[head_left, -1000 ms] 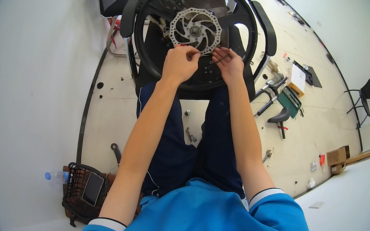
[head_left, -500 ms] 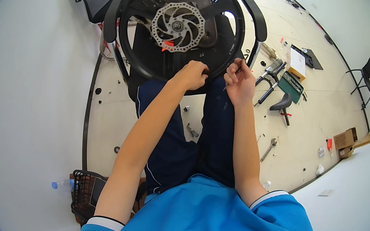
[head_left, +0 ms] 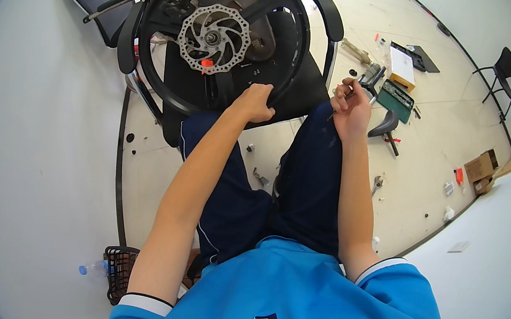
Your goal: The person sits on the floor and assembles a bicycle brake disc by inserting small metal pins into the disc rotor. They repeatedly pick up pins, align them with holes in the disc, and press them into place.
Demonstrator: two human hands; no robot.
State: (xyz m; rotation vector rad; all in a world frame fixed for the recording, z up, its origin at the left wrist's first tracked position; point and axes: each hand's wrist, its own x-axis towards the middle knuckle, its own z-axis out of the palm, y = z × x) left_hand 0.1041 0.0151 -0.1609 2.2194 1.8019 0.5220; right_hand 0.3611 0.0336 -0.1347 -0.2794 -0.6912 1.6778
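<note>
Left hand [head_left: 254, 102]: fingers curled over black wheel rim [head_left: 301, 42], grip unclear. Right hand [head_left: 351, 112]: fingers half-closed, pinching thin rod [head_left: 331, 115].

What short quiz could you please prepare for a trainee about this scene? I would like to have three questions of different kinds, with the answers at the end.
1. Which is nearer to the black wheel: the left hand or the right hand?
2. True or false: the orange piece shows at the lower edge of the brake disc.
3. Fill in the missing word: beside the blue-capped bottle is a black ____.

Key:
1. The left hand.
2. True.
3. Basket.
</note>
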